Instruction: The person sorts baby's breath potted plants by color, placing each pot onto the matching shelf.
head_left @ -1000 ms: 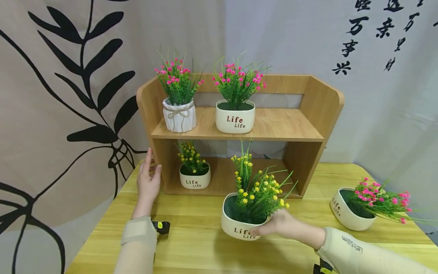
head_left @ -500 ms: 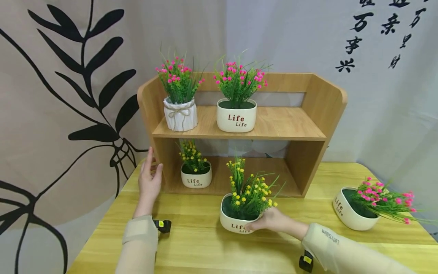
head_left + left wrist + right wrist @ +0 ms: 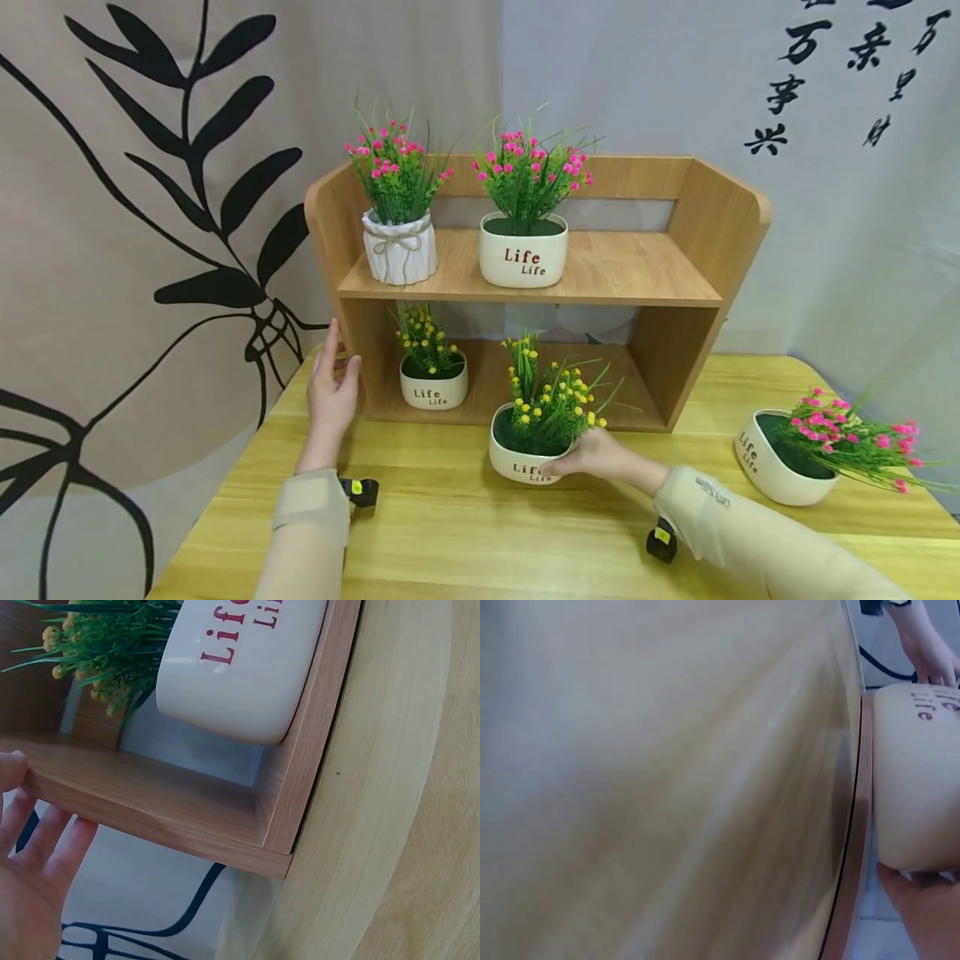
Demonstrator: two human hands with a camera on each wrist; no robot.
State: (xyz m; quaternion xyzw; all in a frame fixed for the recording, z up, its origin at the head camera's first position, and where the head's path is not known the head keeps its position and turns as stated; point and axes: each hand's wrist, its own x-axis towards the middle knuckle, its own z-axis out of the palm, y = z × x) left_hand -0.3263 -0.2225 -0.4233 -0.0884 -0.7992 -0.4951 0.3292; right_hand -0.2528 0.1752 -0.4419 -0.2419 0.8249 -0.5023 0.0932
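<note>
My right hand (image 3: 600,457) grips the right side of a white oval flower pot (image 3: 517,460) marked "Life", thumb on its front. Yellow artificial flowers (image 3: 555,396) stand in this pot, held at the front of the lower shelf; in the right wrist view the pot (image 3: 919,780) is beside the shelf's front edge (image 3: 859,817). At the left side panel of the wooden shelf (image 3: 600,279), my left hand (image 3: 333,400) holds the panel's front edge. The left wrist view shows the thumb (image 3: 11,771) at the inner side, fingers (image 3: 71,847) outside.
On the lower level sits another yellow-flowered pot (image 3: 433,390). Above stand a white pot with twine (image 3: 400,250) and a "Life" pot (image 3: 522,254), both with pink flowers. One pink-flowered pot (image 3: 780,467) leans on the table (image 3: 480,542) at the right.
My right hand has moved the yellow-flowered pot farther back, closer to the lower shelf. The left hand stays at the side panel. The view has shifted slightly.
</note>
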